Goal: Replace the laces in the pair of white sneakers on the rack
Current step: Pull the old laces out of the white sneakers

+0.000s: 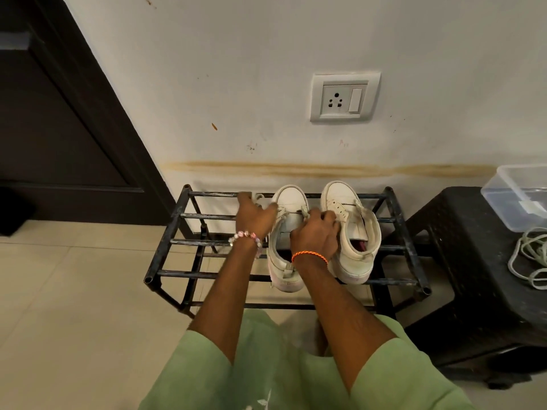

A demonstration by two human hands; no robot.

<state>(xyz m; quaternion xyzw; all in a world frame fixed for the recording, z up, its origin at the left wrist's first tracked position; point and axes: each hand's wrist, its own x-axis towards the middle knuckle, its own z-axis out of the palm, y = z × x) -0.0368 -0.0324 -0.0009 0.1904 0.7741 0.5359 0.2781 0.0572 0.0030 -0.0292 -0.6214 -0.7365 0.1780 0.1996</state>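
Two white sneakers stand side by side on a black metal rack (183, 216), toes toward the wall. My left hand (254, 216) is at the left side of the left sneaker (291, 199) and pinches a pale lace (260, 198) that trails out to the left. My right hand (318, 232) lies over the left sneaker's tongue, fingers curled round a lace strand near the eyelets. The right sneaker (353, 229) stands open and has no lace in its visible eyelets. A coil of pale green laces (529, 258) lies on the stool at the right.
A black plastic stool (461, 261) stands right of the rack, with a clear plastic box (518, 193) on top. A wall socket (343, 97) sits above the rack. A dark door (59, 113) is on the left. Beige floor tiles (74, 306) spread below.
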